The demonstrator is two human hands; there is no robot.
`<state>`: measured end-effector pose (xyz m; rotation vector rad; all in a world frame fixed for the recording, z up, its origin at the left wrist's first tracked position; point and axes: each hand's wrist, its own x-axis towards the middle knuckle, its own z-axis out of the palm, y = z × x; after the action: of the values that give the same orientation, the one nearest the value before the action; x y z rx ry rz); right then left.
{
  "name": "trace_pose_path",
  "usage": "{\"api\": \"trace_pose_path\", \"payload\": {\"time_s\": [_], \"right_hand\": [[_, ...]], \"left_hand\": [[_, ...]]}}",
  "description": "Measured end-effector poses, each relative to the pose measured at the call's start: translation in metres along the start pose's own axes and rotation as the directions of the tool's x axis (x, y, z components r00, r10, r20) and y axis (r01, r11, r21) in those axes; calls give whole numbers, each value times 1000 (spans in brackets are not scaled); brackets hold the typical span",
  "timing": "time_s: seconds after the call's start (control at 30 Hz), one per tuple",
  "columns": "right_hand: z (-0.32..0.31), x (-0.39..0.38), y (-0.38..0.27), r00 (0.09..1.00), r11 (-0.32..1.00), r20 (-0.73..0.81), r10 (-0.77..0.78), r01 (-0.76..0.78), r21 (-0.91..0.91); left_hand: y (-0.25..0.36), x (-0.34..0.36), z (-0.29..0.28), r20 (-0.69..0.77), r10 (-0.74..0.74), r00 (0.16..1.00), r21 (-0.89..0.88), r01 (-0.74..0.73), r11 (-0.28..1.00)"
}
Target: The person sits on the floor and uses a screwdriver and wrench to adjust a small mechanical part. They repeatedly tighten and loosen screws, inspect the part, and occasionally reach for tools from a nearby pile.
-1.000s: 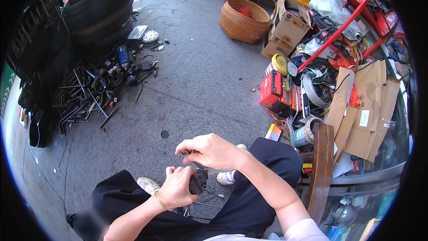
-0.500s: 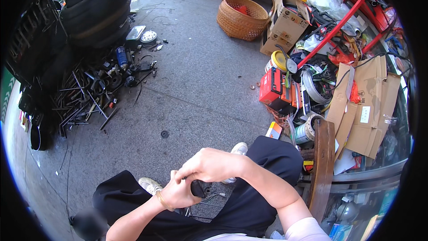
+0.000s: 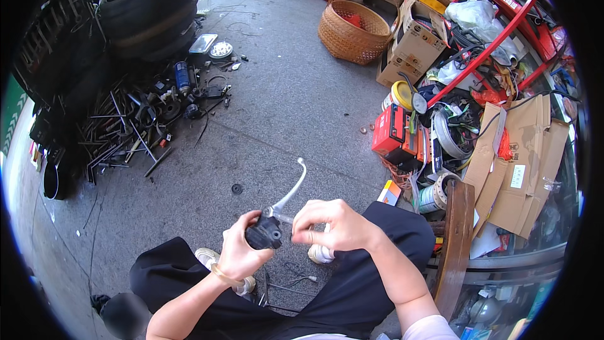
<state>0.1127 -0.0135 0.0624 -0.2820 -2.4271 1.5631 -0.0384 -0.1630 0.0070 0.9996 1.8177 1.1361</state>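
Observation:
My left hand is wrapped round the black housing of a brake lever assembly, above the floor between my knees. Its curved silver lever points away from me and to the right, with a round tip. Just right of the housing, my right hand is closed, fingers pinched together. A pale, partly see-through piece shows between the housing and these fingers. Whether the fingers grip that piece or something else is hidden.
A small black ring lies on the grey floor ahead. Stacked tyres and a heap of tools are at left. To the right are a red battery, a wicker basket, flattened cardboard and a wooden bench edge.
My right hand has moved right, off my left hand. The black housing has been raised and turned into view, and the silver lever now shows. The view has shifted slightly.

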Motion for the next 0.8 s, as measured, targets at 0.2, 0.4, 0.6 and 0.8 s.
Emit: {"api": "trace_pose_path", "payload": {"time_s": [0.2,0.4,0.6,0.8], "right_hand": [[0,1,12,943,988,-315,110,-139,-72],[-7,8,16,871,946,-437,225,-303,-116],[-10,16,12,866,938,-397,303,-345,-36],[12,30,11,974,983,-211,83,-116,-146]], "left_hand": [[3,4,-5,-120,92,989,-50,-98,994],[5,-5,-7,5,252,968,248,-245,937],[12,-12,-1,245,354,903,446,-429,786],[2,-19,7,346,274,897,417,-409,812]]}}
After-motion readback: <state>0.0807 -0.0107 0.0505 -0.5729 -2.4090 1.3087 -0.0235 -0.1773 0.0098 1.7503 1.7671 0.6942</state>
